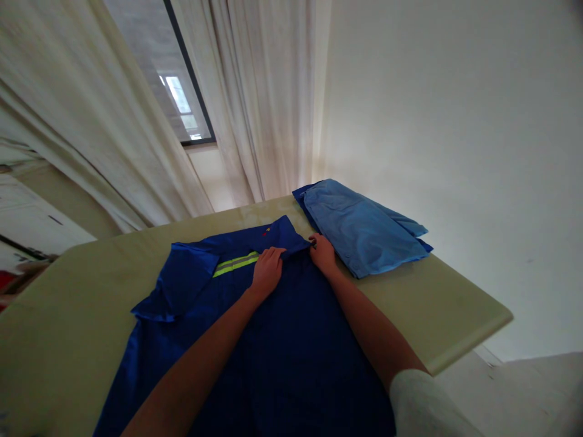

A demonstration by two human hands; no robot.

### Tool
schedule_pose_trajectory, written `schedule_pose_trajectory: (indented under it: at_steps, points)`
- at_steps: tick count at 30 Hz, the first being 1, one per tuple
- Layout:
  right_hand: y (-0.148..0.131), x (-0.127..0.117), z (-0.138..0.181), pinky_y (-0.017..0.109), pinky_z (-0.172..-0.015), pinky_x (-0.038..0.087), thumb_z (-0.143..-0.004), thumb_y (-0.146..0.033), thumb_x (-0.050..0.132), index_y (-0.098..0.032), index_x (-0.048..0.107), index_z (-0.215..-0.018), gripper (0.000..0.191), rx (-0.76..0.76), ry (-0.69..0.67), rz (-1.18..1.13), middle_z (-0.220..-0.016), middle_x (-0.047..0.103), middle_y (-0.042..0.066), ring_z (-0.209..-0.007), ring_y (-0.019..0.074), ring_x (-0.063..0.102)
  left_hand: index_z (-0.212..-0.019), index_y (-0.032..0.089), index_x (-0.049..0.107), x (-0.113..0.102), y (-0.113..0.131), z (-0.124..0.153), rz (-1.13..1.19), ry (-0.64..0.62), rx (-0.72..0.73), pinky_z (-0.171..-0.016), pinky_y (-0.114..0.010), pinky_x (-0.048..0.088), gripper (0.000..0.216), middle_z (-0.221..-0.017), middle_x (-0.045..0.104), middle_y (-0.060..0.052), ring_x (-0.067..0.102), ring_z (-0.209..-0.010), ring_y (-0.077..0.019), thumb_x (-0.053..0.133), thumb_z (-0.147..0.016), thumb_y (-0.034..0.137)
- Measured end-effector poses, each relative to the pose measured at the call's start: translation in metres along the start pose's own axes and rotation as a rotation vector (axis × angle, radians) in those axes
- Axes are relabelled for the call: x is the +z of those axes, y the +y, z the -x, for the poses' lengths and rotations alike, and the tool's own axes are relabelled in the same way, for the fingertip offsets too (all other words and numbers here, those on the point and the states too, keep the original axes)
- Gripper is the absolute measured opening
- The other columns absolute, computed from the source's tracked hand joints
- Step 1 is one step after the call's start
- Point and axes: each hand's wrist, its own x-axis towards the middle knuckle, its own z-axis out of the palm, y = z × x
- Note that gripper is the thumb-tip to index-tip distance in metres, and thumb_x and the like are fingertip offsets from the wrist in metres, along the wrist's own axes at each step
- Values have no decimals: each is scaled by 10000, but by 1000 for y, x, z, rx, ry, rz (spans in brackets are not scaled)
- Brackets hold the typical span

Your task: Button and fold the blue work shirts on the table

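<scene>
A dark blue work jacket [282, 340] with a yellow-green and grey reflective stripe lies spread on the table. Its left sleeve part [184, 282] is folded inward over the body. My left hand [268, 267] is closed on the cloth near the end of the stripe, where a flap of the jacket is turned over. At the flap's right edge, my right hand [322, 252] pinches the fabric between thumb and fingers. A small red and yellow mark shows on the cloth just beyond my left hand.
Folded light blue and dark blue clothes [359, 227] lie to the right of my right hand, against the wall side. The pale yellow-green table [455, 309] ends at a corner on the right. Cream curtains [268, 91] hang behind it, beside a white wall [446, 121].
</scene>
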Motion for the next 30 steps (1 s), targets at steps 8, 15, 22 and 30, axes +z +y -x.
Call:
schedule_pose_trajectory:
  at_steps: [8, 15, 22, 30]
  points:
    - [-5, -2, 2, 323, -960, 471, -947, -224, 653, -197, 686, -1236, 292, -67, -64, 86, -1174, 707, 106, -1097, 237, 645, -1175, 198, 691, -6, 23, -20, 34, 154, -91, -1017, -430, 478, 326, -1182, 728, -93, 629, -1125, -283, 484, -942, 104]
    - [-8, -5, 3, 346, -941, 481, -1008, -159, 474, -155, 704, -1197, 297, 21, 36, 111, -1137, 708, 143, -1053, 262, 653, -1152, 210, 699, -22, 26, -40, 22, 140, -17, -1043, -440, 460, 306, -1181, 737, -82, 632, -1150, -270, 509, -931, 116]
    - [-22, -12, 13, 397, -1170, 370, -967, -88, 421, -189, 657, -1391, 496, -364, 110, 51, -1440, 629, 112, -1336, 249, 538, -1214, 187, 694, 4, 15, 20, -29, -136, 89, -1003, -413, 503, 347, -1209, 716, -95, 640, -1118, -258, 509, -928, 118]
    - [-29, 4, 21, 444, -1238, 320, -1039, -376, 475, -164, 584, -1497, 516, -334, -275, 256, -1579, 526, 130, -1468, 278, 478, -1492, 230, 557, -23, -6, 66, -169, -241, 107, -1172, -481, 426, 493, -1561, 548, -101, 532, -1405, -284, 428, -1069, 448]
